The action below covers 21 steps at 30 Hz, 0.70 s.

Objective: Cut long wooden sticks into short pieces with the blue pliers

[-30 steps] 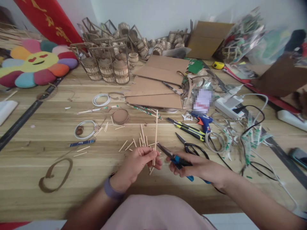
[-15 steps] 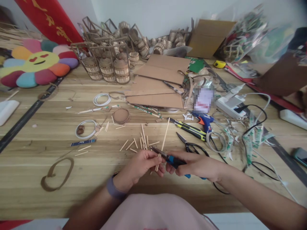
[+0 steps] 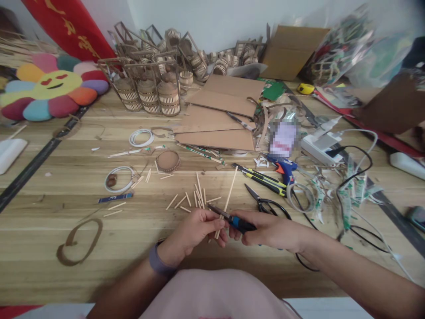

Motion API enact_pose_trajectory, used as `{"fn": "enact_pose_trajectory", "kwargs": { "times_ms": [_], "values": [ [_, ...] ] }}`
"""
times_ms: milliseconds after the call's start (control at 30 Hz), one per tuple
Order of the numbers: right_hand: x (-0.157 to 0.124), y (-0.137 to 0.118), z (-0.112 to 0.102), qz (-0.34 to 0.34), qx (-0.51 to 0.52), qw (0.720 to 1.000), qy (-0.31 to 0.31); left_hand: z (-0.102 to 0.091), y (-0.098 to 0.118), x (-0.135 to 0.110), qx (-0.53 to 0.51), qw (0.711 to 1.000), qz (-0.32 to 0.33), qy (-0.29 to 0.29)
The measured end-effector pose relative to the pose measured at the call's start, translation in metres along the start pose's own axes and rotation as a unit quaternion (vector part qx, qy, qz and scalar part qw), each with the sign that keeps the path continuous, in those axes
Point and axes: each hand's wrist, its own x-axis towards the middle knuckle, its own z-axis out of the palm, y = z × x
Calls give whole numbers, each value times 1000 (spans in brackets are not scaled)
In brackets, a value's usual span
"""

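Observation:
My left hand (image 3: 195, 230) pinches a long thin wooden stick (image 3: 229, 192) that leans up and to the right. My right hand (image 3: 268, 230) is wrapped round the blue-and-black handles of small cutters (image 3: 229, 218), whose jaws sit across the stick just above my left fingers. Several short cut stick pieces (image 3: 194, 197) lie on the wooden table (image 3: 49, 212) right behind both hands. A purple band is on my left wrist.
Black scissors (image 3: 265, 204), a yellow-and-black knife (image 3: 260, 177), a blue glue gun (image 3: 285, 168) and a tape ring (image 3: 300, 195) lie to the right. Cardboard sheets (image 3: 219, 119), woven lanterns (image 3: 149, 93), a flower cushion (image 3: 49, 93), a power strip (image 3: 320, 144) with cables lie farther back.
The stick has tilted from upright to leaning right. My right hand has brought the cutters leftwards until their jaws cross the stick at my left fingers.

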Motion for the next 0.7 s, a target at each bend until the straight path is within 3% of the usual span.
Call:
{"fn": "enact_pose_trajectory", "kwargs": {
  "times_ms": [200, 400, 700],
  "values": [
    [3, 11, 2, -27, -87, 995, 29, -1, -1, 0, 2, 1000, -10, 4],
    [4, 20, 4, -61, -207, 974, 73, -1, -1, 0, 14, 1000, -2, 8],
    [4, 22, 9, -56, -202, 974, 90, -2, -6, 1, 7, 1000, 1, 8]
  ]
}}
